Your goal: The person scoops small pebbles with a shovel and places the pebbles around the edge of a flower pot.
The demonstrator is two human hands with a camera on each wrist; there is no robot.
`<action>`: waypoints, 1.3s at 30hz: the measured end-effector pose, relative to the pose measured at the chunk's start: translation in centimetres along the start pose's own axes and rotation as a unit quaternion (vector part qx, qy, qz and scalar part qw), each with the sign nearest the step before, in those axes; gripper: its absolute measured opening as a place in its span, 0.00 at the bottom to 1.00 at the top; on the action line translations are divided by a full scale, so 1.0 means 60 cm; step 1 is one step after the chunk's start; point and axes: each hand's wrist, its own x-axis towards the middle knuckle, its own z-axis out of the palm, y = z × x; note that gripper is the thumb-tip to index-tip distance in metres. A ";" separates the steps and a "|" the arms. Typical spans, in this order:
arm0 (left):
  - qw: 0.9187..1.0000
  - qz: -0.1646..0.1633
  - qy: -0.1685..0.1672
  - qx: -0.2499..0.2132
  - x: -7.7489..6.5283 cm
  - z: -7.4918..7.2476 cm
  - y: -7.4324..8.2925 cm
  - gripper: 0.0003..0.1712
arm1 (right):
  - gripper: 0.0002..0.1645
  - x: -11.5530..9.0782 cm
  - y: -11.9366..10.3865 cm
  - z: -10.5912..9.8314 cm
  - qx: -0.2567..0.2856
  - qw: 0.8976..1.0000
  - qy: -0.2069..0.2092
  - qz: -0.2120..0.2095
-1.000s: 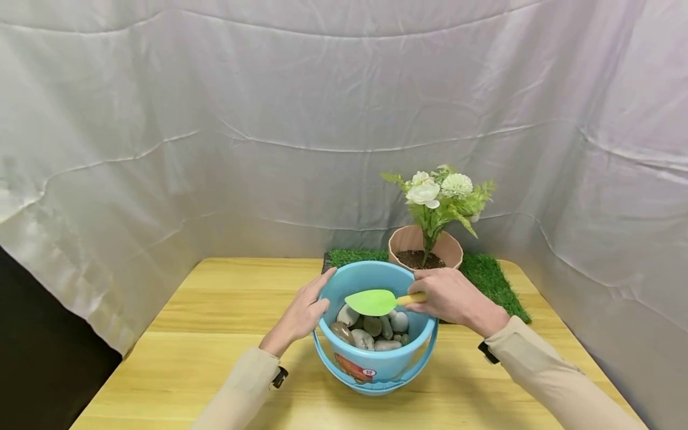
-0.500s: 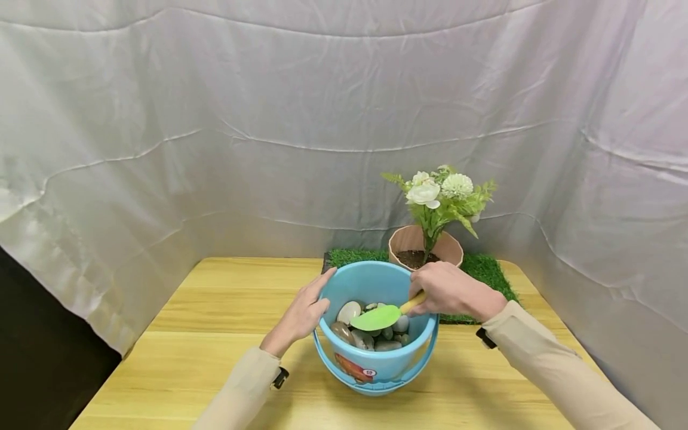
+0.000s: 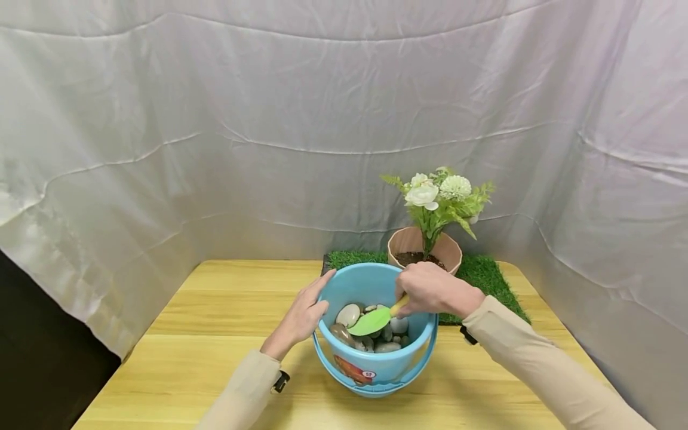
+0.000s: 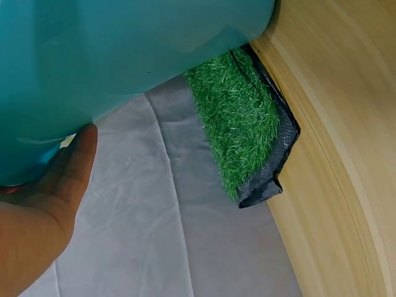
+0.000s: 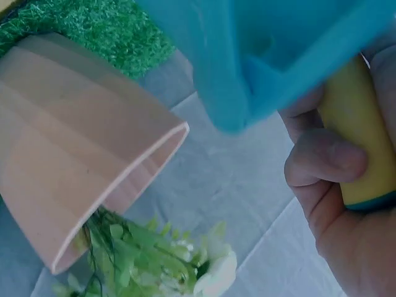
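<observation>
A light-blue bucket (image 3: 378, 356) with grey and brown stones (image 3: 348, 315) inside stands on the wooden table. My right hand (image 3: 434, 288) grips the yellow handle (image 5: 356, 127) of a small garden trowel over the bucket's right rim. The trowel's light-green blade (image 3: 371, 322) slopes down to the left, its tip among the stones. At the left side of the bucket, my left hand (image 3: 298, 316) rests against the wall and rim with fingers extended; the left wrist view shows the fingers (image 4: 79, 164) touching the outer wall.
Behind the bucket, a pinkish pot (image 3: 403, 240) with soil and white flowers (image 3: 423, 195) stands on a mat of artificial grass (image 3: 491, 278). The bucket's handle (image 3: 427, 361) hangs down in front. A grey curtain (image 3: 301, 119) surrounds the table (image 3: 236, 298).
My right hand has moved left and tilted the trowel, so its blade has gone from level above the stones down onto them. The left hand and bucket have stayed put.
</observation>
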 end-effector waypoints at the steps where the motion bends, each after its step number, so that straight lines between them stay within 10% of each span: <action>1: 1.000 0.002 0.001 -0.002 -0.001 0.000 -0.001 0.39 | 0.11 0.003 -0.001 0.003 0.001 1.000 0.004 -0.001; 29: 1.000 0.013 0.008 0.001 0.000 0.000 -0.003 0.40 | 0.08 -0.008 0.018 0.031 -0.019 0.994 0.110 0.007; 39: 1.000 0.022 0.010 0.002 0.002 0.002 -0.005 0.39 | 0.22 -0.031 0.033 0.032 -0.057 0.985 0.159 0.017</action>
